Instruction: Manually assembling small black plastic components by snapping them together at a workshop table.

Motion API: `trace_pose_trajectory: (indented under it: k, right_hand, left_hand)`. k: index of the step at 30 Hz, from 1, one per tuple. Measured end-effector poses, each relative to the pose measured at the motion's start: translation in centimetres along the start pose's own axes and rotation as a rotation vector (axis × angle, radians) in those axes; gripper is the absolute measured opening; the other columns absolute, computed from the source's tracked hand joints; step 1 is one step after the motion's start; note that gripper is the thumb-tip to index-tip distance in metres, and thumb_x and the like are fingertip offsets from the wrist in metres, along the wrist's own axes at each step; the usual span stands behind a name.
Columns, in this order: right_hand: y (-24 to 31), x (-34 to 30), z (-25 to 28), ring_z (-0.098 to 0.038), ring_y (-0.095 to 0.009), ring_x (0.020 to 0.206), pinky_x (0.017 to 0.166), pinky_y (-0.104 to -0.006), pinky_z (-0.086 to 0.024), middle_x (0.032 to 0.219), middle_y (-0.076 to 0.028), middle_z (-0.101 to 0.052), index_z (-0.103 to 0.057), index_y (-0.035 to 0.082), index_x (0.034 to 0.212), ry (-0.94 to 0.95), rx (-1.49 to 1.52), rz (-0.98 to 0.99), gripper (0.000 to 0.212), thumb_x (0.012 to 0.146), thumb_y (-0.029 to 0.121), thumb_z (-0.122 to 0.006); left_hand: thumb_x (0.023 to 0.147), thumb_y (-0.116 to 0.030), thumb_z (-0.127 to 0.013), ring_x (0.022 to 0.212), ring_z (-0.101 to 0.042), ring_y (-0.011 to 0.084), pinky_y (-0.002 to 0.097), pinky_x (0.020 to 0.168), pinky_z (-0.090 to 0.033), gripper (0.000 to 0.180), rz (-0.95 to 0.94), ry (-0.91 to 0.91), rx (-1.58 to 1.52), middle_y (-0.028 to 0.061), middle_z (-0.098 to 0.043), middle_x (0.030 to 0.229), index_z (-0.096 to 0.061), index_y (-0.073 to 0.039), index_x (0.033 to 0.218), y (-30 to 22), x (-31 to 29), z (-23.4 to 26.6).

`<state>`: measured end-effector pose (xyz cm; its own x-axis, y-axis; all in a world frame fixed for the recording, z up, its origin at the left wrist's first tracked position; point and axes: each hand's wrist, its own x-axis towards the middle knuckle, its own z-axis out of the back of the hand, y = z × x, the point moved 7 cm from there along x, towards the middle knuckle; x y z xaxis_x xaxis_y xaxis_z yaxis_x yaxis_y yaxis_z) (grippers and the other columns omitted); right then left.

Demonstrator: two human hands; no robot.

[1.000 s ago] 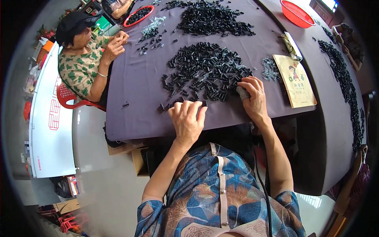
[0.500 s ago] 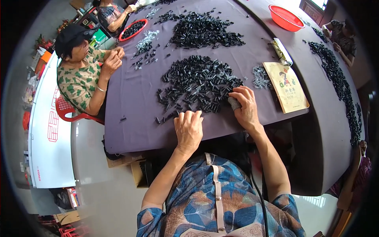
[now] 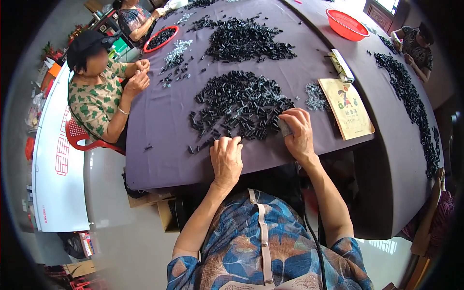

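Observation:
A broad pile of small black tube-like pieces (image 3: 241, 104), mixed with some clear-grey ones, lies on the purple-grey tablecloth in front of me. My left hand (image 3: 226, 158) rests at the pile's near edge, its fingers curled down; whatever they hold, if anything, is hidden. At the pile's right edge is my right hand (image 3: 298, 135), fingers bent and drawn together. A rough grey patch (image 3: 284, 127) shows on its thumb side; I cannot tell whether it is a wrap or a held pad. Right of the pile sits a small heap of clear-grey pieces (image 3: 316, 96).
A tan printed paper envelope (image 3: 347, 108) lies on the right, a rolled pale item (image 3: 342, 65) beyond it. Another black pile (image 3: 246, 41) and a red basket (image 3: 348, 25) are farther back. One person (image 3: 99, 89) works at the left; others sit around the tables.
The view has shifted slightly. My left hand has moved a little left along the pile's near edge; my right hand stays at the pile's right edge.

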<state>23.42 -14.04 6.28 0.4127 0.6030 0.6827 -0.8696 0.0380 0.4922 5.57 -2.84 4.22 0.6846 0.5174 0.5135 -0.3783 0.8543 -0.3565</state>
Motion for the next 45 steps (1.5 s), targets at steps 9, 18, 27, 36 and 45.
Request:
trace_pose_trajectory:
  k: [9,18,27,36,45]
  right_hand:
    - [0.1,0.1,0.3,-0.053,-0.033,0.106,0.093,-0.0419,-0.043,0.100,-0.009,-0.062,-0.065,0.005,0.098,0.005,0.009,-0.025,0.048,0.053,-0.007,-0.053]
    - [-0.1,-0.1,0.1,-0.052,-0.034,0.106,0.094,-0.0420,-0.043,0.101,-0.010,-0.062,-0.065,0.004,0.099,0.024,0.022,-0.048,0.049,0.053,-0.008,-0.052]
    - [-0.3,-0.1,0.0,-0.052,-0.034,0.106,0.094,-0.0414,-0.043,0.101,-0.010,-0.062,-0.065,0.005,0.098,0.030,0.008,-0.055,0.046,0.055,-0.008,-0.053]
    - [0.0,0.2,0.3,-0.052,-0.034,0.107,0.094,-0.0411,-0.043,0.102,-0.010,-0.062,-0.065,0.005,0.098,0.052,0.006,-0.066,0.046,0.057,-0.009,-0.052]
    - [0.0,0.0,-0.2,-0.052,-0.034,0.106,0.093,-0.0405,-0.044,0.102,-0.010,-0.062,-0.065,0.005,0.099,0.065,0.015,-0.079,0.046,0.058,-0.010,-0.051]
  left_hand:
    - [0.087,-0.007,-0.063,0.088,-0.052,0.0292,0.0400,0.079,-0.045,0.026,0.029,-0.126,-0.217,0.0103,-0.052,0.096,-0.060,-0.003,0.113,0.4,-0.2,0.6]
    - [0.086,-0.005,-0.063,0.090,-0.053,0.0317,0.0407,0.078,-0.045,0.019,0.046,-0.150,-0.286,0.0114,-0.055,0.098,-0.058,-0.004,0.104,0.3,-0.2,0.9]
    - [0.084,-0.005,-0.066,0.089,-0.055,0.0312,0.0405,0.079,-0.046,0.020,-0.028,-0.177,-0.289,0.0107,-0.058,0.095,-0.059,-0.004,0.103,0.0,-0.1,1.0]
    - [0.082,-0.005,-0.065,0.085,-0.052,0.0260,0.0393,0.077,-0.042,0.029,-0.067,-0.110,-0.159,0.0070,-0.055,0.090,-0.063,-0.008,0.110,-0.9,-0.2,0.7]
    - [0.082,-0.007,-0.059,0.089,-0.050,0.0260,0.0398,0.079,-0.041,0.020,-0.044,-0.031,0.031,0.0057,-0.055,0.094,-0.065,-0.008,0.101,-0.5,-0.6,0.6]
